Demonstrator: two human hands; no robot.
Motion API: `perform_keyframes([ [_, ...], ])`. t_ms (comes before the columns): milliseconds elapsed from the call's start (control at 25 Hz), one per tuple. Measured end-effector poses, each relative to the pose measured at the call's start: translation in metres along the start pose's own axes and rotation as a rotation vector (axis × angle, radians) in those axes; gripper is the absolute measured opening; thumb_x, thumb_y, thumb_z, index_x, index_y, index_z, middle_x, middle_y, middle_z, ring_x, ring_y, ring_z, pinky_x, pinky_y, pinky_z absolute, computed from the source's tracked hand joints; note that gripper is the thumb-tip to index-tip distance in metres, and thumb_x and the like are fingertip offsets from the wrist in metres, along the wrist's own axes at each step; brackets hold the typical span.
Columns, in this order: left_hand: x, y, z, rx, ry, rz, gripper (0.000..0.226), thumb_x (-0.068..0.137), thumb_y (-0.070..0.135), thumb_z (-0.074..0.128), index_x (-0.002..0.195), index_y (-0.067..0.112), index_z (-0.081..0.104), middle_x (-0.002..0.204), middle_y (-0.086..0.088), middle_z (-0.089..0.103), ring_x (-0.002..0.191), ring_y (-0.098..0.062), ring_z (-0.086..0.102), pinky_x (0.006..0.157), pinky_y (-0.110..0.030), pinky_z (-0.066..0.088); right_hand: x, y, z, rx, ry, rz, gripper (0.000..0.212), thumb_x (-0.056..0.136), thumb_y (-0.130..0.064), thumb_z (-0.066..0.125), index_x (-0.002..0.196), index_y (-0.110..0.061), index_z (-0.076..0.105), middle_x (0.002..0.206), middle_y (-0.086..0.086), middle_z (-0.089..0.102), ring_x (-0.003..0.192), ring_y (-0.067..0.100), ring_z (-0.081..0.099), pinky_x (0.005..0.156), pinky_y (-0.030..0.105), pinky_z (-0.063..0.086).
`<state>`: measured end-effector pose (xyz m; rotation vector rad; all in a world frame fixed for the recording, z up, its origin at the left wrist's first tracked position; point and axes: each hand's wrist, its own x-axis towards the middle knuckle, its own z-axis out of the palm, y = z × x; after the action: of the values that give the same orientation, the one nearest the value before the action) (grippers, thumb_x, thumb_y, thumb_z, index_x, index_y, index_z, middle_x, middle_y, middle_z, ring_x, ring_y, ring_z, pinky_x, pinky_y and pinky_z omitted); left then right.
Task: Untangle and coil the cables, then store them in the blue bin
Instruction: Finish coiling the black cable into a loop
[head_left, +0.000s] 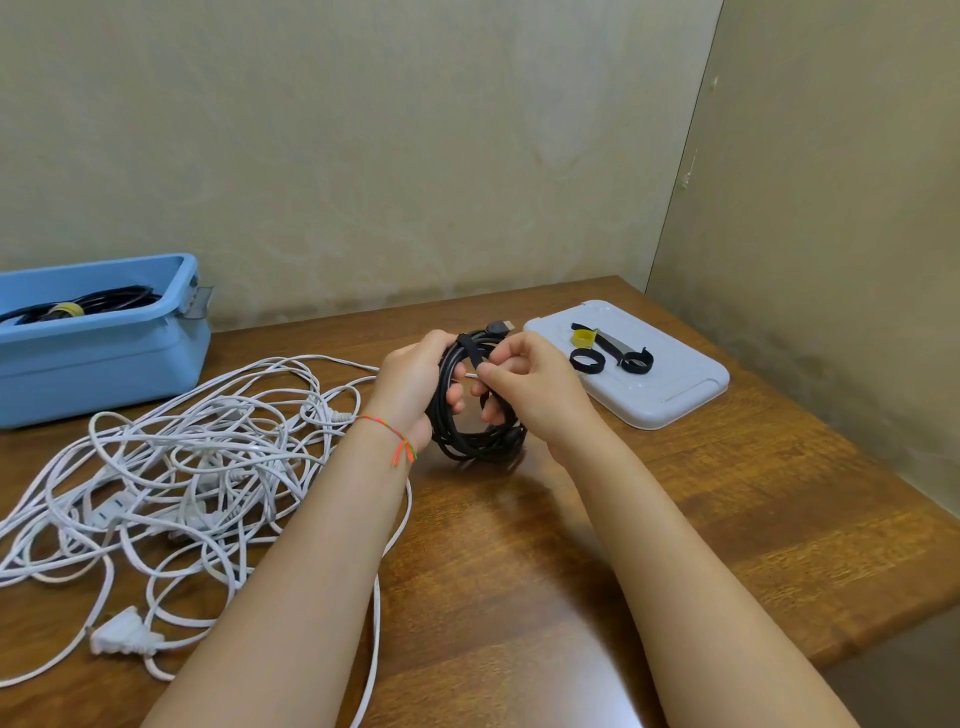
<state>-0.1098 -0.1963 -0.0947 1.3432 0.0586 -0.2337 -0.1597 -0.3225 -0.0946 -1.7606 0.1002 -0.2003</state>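
A coiled black cable (470, 441) is held upright above the middle of the table. My left hand (410, 382) grips the coil's left side, fingers curled through the loop. My right hand (524, 384) pinches a black strap (470, 349) wrapped over the top of the coil. A plug end (497, 327) sticks up from the coil's top. A tangled pile of white cables (208, 467) spreads over the left of the table, a white plug (122, 634) at its near edge. The blue bin (98, 358) stands at the back left with a coiled black cable (88, 306) inside.
A white lid or tray (670, 395) lies at the back right and carries scissors (615, 343), a yellow strap roll (583, 338) and black strap loops (587, 361). Walls close the table at the back and right. The wooden table (649, 519) has its edge at the near right.
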Motion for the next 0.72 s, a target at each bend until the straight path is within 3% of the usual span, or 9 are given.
perform_keyframes([
  [80, -0.001, -0.001, 0.002, 0.015, -0.028, 0.02, 0.017, 0.091, 0.019, 0.054, 0.081, 0.007, 0.061, 0.057, -0.004, 0.05, 0.04, -0.015, 0.038, 0.043, -0.026, 0.035, 0.002, 0.004, 0.002, -0.042, 0.018, 0.002, 0.011, 0.094, -0.015, 0.064, 0.103, -0.009, 0.059, 0.084, 0.007, 0.074, 0.068, 0.019, 0.07, 0.075, 0.047, 0.061],
  [200, -0.002, -0.002, 0.002, 0.005, -0.041, 0.018, 0.016, 0.089, 0.019, 0.056, 0.078, 0.008, 0.059, 0.054, -0.003, 0.047, 0.038, -0.015, 0.033, 0.042, -0.024, 0.031, 0.005, 0.01, 0.004, -0.274, 0.115, -0.07, 0.012, 0.09, -0.027, 0.07, 0.09, -0.018, 0.063, 0.081, -0.001, 0.071, 0.076, 0.015, 0.069, 0.077, 0.04, 0.059],
  [320, -0.002, 0.0, 0.001, 0.007, -0.083, 0.012, 0.017, 0.091, 0.021, 0.056, 0.08, 0.008, 0.058, 0.054, -0.002, 0.046, 0.037, -0.014, 0.031, 0.041, -0.024, 0.031, 0.007, 0.01, 0.003, -0.655, 0.262, -0.234, 0.028, 0.087, -0.04, 0.07, 0.08, -0.018, 0.054, 0.07, -0.006, 0.058, 0.068, 0.015, 0.057, 0.057, 0.029, 0.046],
  [400, -0.003, 0.002, 0.0, 0.031, -0.118, 0.021, 0.017, 0.091, 0.021, 0.056, 0.081, 0.008, 0.057, 0.055, -0.003, 0.044, 0.037, -0.014, 0.03, 0.041, -0.024, 0.03, 0.007, 0.007, -0.001, -0.805, 0.397, -0.377, 0.035, 0.083, -0.04, 0.073, 0.084, -0.017, 0.047, 0.074, -0.004, 0.053, 0.068, 0.018, 0.05, 0.054, 0.029, 0.034],
  [480, -0.006, 0.003, 0.0, 0.076, -0.173, 0.023, 0.017, 0.092, 0.021, 0.056, 0.08, 0.009, 0.057, 0.056, -0.003, 0.044, 0.036, -0.014, 0.03, 0.042, -0.024, 0.028, 0.009, 0.007, -0.007, -0.865, 0.465, -0.512, 0.041, 0.076, -0.039, 0.077, 0.096, -0.015, 0.05, 0.091, 0.002, 0.052, 0.08, 0.02, 0.048, 0.066, 0.029, 0.036],
  [600, -0.009, 0.002, -0.001, 0.171, -0.274, 0.042, 0.017, 0.093, 0.022, 0.057, 0.081, 0.01, 0.059, 0.056, -0.004, 0.045, 0.037, -0.014, 0.03, 0.041, -0.024, 0.026, 0.01, 0.009, -0.013, -0.784, 0.254, -0.477, 0.052, 0.078, -0.03, 0.075, 0.123, -0.017, 0.053, 0.111, 0.0, 0.056, 0.104, 0.02, 0.052, 0.091, 0.033, 0.039],
  [720, -0.008, 0.001, 0.0, 0.227, -0.308, 0.074, 0.013, 0.096, 0.021, 0.054, 0.095, 0.009, 0.06, 0.055, -0.003, 0.047, 0.037, -0.014, 0.03, 0.04, -0.023, 0.027, 0.008, 0.006, -0.017, -0.6, 0.078, -0.414, 0.053, 0.08, -0.02, 0.071, 0.129, -0.025, 0.051, 0.095, -0.01, 0.063, 0.094, 0.016, 0.06, 0.096, 0.047, 0.047],
])
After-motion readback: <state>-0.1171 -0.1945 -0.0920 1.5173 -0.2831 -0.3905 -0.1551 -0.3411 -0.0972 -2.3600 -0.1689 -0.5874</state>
